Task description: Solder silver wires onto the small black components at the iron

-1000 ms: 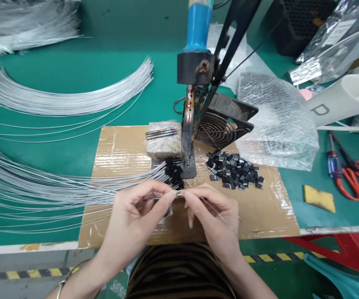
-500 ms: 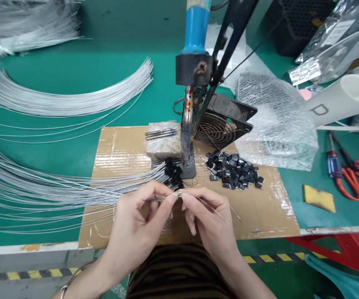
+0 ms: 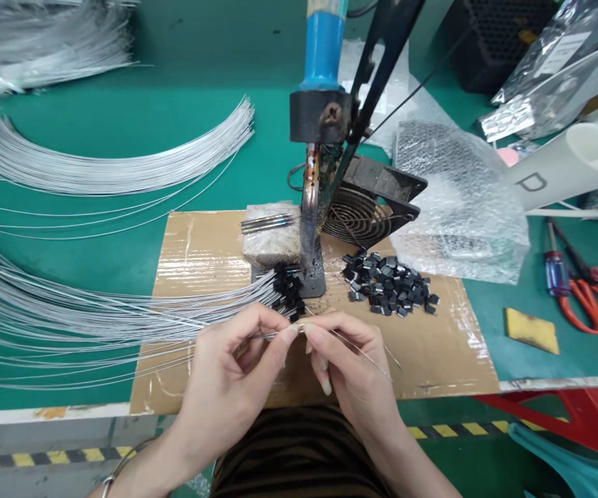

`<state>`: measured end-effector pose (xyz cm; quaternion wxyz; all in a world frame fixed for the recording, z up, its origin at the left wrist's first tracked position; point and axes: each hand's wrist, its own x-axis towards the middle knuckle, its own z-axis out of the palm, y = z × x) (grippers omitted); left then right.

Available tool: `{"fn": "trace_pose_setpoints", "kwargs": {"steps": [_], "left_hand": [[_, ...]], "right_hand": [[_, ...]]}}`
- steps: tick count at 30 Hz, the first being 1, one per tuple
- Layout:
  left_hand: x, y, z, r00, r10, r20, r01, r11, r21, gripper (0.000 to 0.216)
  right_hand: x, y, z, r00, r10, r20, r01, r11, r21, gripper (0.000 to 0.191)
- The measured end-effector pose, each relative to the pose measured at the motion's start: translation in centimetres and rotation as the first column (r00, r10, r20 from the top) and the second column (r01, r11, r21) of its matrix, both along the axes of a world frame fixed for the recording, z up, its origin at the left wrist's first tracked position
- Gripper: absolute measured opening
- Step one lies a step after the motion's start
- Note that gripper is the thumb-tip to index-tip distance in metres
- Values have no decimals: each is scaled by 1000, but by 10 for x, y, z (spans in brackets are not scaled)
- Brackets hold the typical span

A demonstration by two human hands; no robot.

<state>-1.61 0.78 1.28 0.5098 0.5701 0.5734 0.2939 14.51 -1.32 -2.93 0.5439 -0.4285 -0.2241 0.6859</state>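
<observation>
My left hand (image 3: pixel 236 377) pinches a thin grey wire (image 3: pixel 263 336) between thumb and forefinger, just in front of the cardboard's wire bundle. Almost touching it, my right hand (image 3: pixel 358 363) is closed in a pinch at the wire's end; the tiny part between the fingertips is mostly hidden. A fine silvery strand (image 3: pixel 361 353) runs across the right fingers. Behind the hands lies a bundle of grey wires (image 3: pixel 216 309) with black ends (image 3: pixel 288 290). Above them a blue-handled soldering iron (image 3: pixel 309 221) points down from its stand.
Loose black connector pieces (image 3: pixel 389 283) are heaped on the cardboard (image 3: pixel 433 353) at right. A small fan (image 3: pixel 371 207) stands behind. A wrapped block (image 3: pixel 272 242) carries metal rods. Farther right are a yellow sponge (image 3: pixel 531 330) and orange-handled scissors (image 3: pixel 592 308). Another wire bundle (image 3: pixel 122 173) lies left.
My fingertips have dropped slightly toward me, both hands keeping their pinch. The soldering iron sits a few pixels farther left. Everything else looks the same.
</observation>
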Motion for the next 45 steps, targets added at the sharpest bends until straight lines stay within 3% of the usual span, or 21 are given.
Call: {"fn": "trace_pose_setpoints", "kwargs": {"steps": [9, 16, 25, 29, 34, 45], "left_hand": [[1, 2, 1, 998, 0, 66, 5, 998, -67, 26], [3, 3, 2, 999, -7, 51, 9, 999, -44, 25], [-3, 4, 3, 998, -41, 45, 45, 995, -91, 25], [-2, 7, 4, 997, -37, 65, 43, 994, -98, 25], [0, 11, 5, 996, -3, 92, 12, 995, -95, 23], [-2, 7, 4, 993, -22, 114, 34, 994, -105, 23]], "right_hand": [[3, 1, 2, 1000, 3, 9, -3, 1000, 2, 8], [4, 0, 0, 999, 17, 40, -16, 1000, -15, 12], [17, 7, 3, 990, 135, 36, -134, 990, -35, 14], [21, 8, 4, 990, 105, 93, -110, 992, 54, 17], [19, 1, 7, 956, 5, 293, -72, 974, 216, 22], [19, 2, 8, 930, -24, 366, -70, 968, 243, 22]]}}
